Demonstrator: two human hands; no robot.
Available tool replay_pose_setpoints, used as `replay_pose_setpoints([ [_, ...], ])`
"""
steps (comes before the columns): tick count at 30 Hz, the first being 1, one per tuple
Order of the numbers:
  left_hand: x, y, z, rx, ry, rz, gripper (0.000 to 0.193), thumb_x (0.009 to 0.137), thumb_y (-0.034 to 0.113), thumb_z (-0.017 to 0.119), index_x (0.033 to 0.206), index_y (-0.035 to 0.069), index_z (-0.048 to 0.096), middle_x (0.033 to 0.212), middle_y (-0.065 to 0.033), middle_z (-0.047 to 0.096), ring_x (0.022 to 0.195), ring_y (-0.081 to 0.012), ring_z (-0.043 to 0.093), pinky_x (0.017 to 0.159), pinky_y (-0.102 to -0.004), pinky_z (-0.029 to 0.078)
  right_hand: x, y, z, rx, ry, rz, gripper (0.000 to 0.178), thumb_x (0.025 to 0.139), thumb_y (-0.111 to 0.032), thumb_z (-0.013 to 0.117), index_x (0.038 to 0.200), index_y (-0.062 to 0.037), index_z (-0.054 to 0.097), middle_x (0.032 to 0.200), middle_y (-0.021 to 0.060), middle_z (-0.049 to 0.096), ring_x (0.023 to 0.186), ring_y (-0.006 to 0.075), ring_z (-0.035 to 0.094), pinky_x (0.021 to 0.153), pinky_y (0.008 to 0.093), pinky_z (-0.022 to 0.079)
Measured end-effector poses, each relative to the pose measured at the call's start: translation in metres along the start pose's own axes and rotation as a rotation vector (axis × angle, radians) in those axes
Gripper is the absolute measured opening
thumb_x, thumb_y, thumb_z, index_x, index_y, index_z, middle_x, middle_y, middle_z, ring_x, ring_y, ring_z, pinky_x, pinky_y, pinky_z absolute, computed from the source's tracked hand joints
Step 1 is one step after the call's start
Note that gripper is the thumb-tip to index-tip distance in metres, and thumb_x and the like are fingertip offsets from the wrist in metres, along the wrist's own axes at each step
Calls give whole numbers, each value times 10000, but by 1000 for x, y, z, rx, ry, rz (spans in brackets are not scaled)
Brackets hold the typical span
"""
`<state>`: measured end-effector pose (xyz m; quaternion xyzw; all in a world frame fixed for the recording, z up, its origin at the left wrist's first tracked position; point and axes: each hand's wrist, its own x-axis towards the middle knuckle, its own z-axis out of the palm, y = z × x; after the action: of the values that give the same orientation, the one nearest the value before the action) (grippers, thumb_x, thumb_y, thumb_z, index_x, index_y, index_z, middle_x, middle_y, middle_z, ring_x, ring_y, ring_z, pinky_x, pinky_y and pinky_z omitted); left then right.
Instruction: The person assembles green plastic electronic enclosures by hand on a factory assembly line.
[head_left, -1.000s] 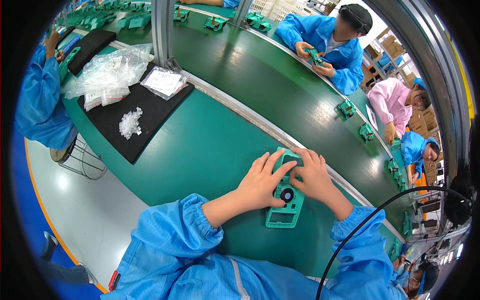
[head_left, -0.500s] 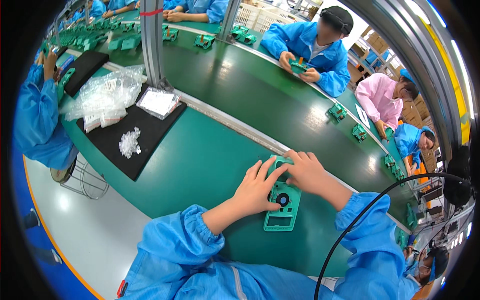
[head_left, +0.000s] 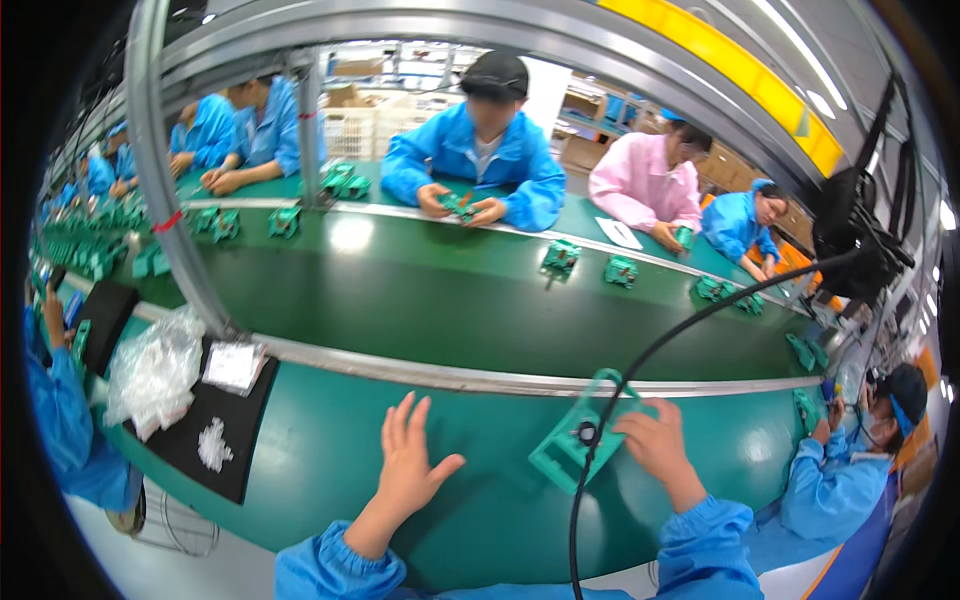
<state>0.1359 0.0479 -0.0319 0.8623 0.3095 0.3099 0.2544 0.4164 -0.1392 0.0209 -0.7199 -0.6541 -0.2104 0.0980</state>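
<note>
My left hand (head_left: 408, 462) is raised over the green tabletop, fingers spread and thumb out, with nothing in it. To its right, my right hand (head_left: 658, 445) has its fingers closed on the right edge of a green plastic housing (head_left: 573, 418). This housing is a long frame, tilted with its far end to the right. It has a rectangular window at the near end and a round black part (head_left: 588, 432) near its middle. A black cable (head_left: 655, 345) passes in front of the housing and hides a strip of it.
A black mat (head_left: 228, 470) on the left bears a heap of small clear pieces (head_left: 214, 446), plastic bags (head_left: 155, 375) and a bagged white sheet (head_left: 234, 366). Beyond a metal rail (head_left: 430, 377) runs a green conveyor (head_left: 400, 310) with several green assemblies (head_left: 562, 257). Co-workers sit opposite and on both sides.
My left hand has let go of the housing and moved left, opening. My right hand has shifted to the housing's right edge, and the housing is now more tilted. The view has swung upward.
</note>
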Motion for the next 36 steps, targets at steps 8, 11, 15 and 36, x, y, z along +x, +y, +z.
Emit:
replay_pose_setpoints([
  [8, -2, 3, 7, -82, -80, -75, 626, 703, 252, 615, 1209, 40, 314, 1302, -171, 205, 1182, -378, 196, 967, -452, 181, -186, 123, -20, -430, 133, 884, 141, 618, -143, 637, 749, -96, 614, 761, 26, 584, 827, 256, 476, 758, 410, 326],
  [11, -3, 6, 9, -68, -77, -79, 535, 691, 194, 604, 1152, 44, 378, 1294, -169, 217, 1170, -355, 218, 960, -444, 195, -216, 140, -23, -465, 60, 1146, 158, 629, -162, 645, 764, -85, 615, 797, 36, 591, 842, 260, 485, 740, 411, 339],
  [15, 1, 3, 15, -115, -74, -118, 500, 673, 147, 589, 1125, 48, 398, 1285, -178, 228, 1162, -352, 229, 958, -442, 194, -205, 147, -26, -527, -100, 1309, 292, 625, -213, 667, 896, -130, 597, 957, 43, 536, 897, 286, 470, 771, 472, 342],
  [36, -61, -96, -138, 618, 892, -367, 285, 665, 54, 555, 948, 70, 526, 1129, -99, 438, 1024, -293, 420, 870, -390, 330, 31, -346, 37, 1391, 173, -1528, 162, 691, -211, 553, 809, -99, 544, 676, 12, 493, 595, 155, 476, 522, 290, 354],
])
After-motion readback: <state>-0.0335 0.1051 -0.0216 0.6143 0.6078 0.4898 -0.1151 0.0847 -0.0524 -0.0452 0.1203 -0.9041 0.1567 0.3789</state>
